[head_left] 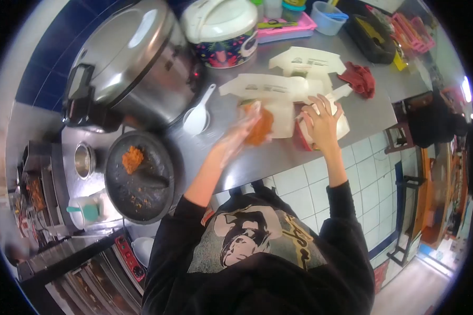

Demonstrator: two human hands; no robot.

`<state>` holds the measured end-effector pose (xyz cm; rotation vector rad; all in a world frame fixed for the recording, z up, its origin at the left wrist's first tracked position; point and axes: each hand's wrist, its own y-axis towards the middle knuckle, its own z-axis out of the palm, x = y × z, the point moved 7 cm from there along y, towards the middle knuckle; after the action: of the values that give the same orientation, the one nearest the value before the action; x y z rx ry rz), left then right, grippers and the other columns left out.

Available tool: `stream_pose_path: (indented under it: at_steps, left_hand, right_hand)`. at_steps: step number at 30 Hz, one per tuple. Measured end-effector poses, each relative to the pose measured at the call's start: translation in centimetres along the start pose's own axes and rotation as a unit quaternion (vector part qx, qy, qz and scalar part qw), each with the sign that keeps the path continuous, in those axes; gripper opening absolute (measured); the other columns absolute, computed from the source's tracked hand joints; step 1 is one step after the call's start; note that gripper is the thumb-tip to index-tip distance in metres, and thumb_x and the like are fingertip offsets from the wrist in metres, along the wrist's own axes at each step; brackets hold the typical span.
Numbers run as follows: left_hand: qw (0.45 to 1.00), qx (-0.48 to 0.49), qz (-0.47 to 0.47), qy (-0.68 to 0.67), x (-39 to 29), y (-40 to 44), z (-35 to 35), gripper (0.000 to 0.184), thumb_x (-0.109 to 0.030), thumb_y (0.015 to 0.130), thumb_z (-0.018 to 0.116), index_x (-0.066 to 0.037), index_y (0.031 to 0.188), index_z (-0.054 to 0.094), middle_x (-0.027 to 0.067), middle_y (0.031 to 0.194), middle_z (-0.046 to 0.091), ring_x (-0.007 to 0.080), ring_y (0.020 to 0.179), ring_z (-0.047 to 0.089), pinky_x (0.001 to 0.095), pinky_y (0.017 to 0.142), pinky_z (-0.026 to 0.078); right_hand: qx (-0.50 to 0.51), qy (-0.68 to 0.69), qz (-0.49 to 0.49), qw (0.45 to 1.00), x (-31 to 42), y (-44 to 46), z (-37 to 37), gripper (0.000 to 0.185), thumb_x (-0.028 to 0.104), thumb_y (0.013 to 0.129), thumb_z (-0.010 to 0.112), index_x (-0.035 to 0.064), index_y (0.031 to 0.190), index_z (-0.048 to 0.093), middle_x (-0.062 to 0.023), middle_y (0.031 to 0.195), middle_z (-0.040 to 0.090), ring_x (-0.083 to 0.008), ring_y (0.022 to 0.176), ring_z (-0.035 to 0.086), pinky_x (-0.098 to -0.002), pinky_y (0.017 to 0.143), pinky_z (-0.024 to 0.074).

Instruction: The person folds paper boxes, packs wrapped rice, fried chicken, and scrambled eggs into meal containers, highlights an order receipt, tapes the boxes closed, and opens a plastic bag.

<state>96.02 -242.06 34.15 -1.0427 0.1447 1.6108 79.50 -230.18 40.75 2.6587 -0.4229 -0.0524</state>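
Observation:
My left hand, in a thin clear plastic glove, is closed around an orange-brown piece of food. Motion blurs it, and its exact kind cannot be told; it looks like a fried, breaded piece. It is over the near part of an open paper takeaway box. My bare right hand grips another takeaway box from above, its fingers bent over the white cardboard. This box has red sides and stands near the counter's front edge. Its contents are mostly hidden by my hand.
A stone mortar with orange paste and a pestle stands left. Behind are a large rice cooker, a white rice paddle and a flowered pot. Another open carton and a red cloth lie at the back right.

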Motion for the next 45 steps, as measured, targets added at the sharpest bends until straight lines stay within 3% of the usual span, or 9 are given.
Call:
stream_pose_path:
  at_steps: [4,10,12,18,31,33,35,38,45]
  left_hand:
    - [0.986,-0.048,-0.011,0.159,3.1,9.3,0.2,0.061,-0.033,0.087,0.062,-0.004,0.135,0.039,0.0133,0.131,0.047,0.0232,0.108,0.058,0.0376,0.088,0.050]
    - [0.707,-0.125,-0.039,0.695,1.6,10.4,0.7,0.045,-0.029,0.087,0.059,-0.001,0.122,0.051,0.0180,0.116,0.060,0.0289,0.104,0.058,0.0404,0.086,0.046]
    - [0.738,-0.191,0.230,0.605,-1.1,7.4,2.5,0.035,-0.031,0.088,0.054,-0.004,0.109,0.060,0.0205,0.106,0.062,0.0346,0.098,0.057,0.0456,0.087,0.043]
    - [0.516,-0.160,0.328,0.775,-0.6,5.4,4.4,0.031,-0.035,0.089,0.048,-0.010,0.096,0.066,0.0143,0.101,0.064,0.0327,0.092,0.060,0.0431,0.083,0.045]
    - [0.578,-0.095,0.198,0.786,0.1,5.8,2.9,0.024,-0.025,0.082,0.060,-0.012,0.102,0.061,0.0109,0.097,0.065,0.0301,0.094,0.060,0.0440,0.081,0.045]
    - [0.596,-0.086,0.434,0.671,-2.1,0.5,3.2,0.027,-0.023,0.081,0.062,-0.009,0.105,0.061,0.0125,0.099,0.064,0.0317,0.097,0.059,0.0432,0.084,0.046]
    - [0.602,-0.199,0.439,0.637,-5.4,-4.8,-0.9,0.029,-0.022,0.081,0.063,-0.008,0.106,0.060,0.0133,0.100,0.064,0.0322,0.097,0.059,0.0428,0.086,0.045]
    - [0.528,-0.399,0.459,0.593,-11.0,-15.8,-9.9,0.031,-0.019,0.080,0.064,-0.005,0.107,0.060,0.0138,0.102,0.064,0.0322,0.098,0.059,0.0420,0.087,0.045]
    - [0.398,-0.625,0.043,0.670,-13.6,-26.8,-27.5,0.050,-0.039,0.073,0.070,-0.005,0.107,0.059,0.0201,0.097,0.062,0.0370,0.099,0.058,0.0450,0.082,0.046]
  right_hand:
    - [-0.060,0.042,0.035,0.997,-1.7,-3.7,-1.7,0.010,0.020,0.077,0.066,0.0151,0.086,0.066,-0.0010,0.110,0.057,-0.0230,0.115,0.048,-0.0528,0.095,0.0254]
    - [-0.099,0.076,0.047,0.991,-1.4,-5.7,-1.3,0.018,0.018,0.070,0.073,0.0165,0.086,0.065,0.0015,0.110,0.056,-0.0222,0.112,0.048,-0.0477,0.094,0.0300]
    - [-0.102,0.084,0.053,0.990,-1.6,-5.9,-1.2,0.018,0.018,0.070,0.073,0.0162,0.086,0.065,0.0015,0.110,0.057,-0.0223,0.112,0.048,-0.0473,0.093,0.0305]
    - [-0.119,0.101,0.052,0.986,-1.1,-4.6,-0.5,0.016,0.017,0.071,0.073,0.0149,0.086,0.065,0.0007,0.112,0.057,-0.0235,0.112,0.047,-0.0447,0.092,0.0316]
    - [-0.200,0.134,0.073,0.968,-3.4,-3.8,-1.9,0.037,0.015,0.083,0.062,0.0047,0.118,0.056,-0.0150,0.128,0.051,-0.0344,0.117,0.047,-0.0466,0.094,0.0353]
    - [-0.317,0.247,0.166,0.900,-9.5,-6.1,-0.3,0.039,0.016,0.089,0.056,0.0005,0.124,0.051,-0.0168,0.125,0.053,-0.0354,0.116,0.049,-0.0446,0.100,0.0350]
    - [-0.144,0.030,0.256,0.955,-16.0,-8.2,2.6,0.041,0.018,0.088,0.059,0.0046,0.126,0.051,-0.0163,0.120,0.057,-0.0314,0.115,0.052,-0.0418,0.098,0.0380]
    - [0.098,0.301,0.371,0.873,-20.7,-11.3,9.4,0.042,0.020,0.087,0.059,0.0018,0.124,0.051,-0.0194,0.117,0.059,-0.0361,0.109,0.054,-0.0408,0.094,0.0407]
    - [0.124,0.064,0.251,0.958,-23.4,-18.8,9.2,0.041,0.013,0.085,0.058,-0.0064,0.121,0.052,-0.0290,0.110,0.059,-0.0387,0.104,0.057,-0.0417,0.089,0.0433]
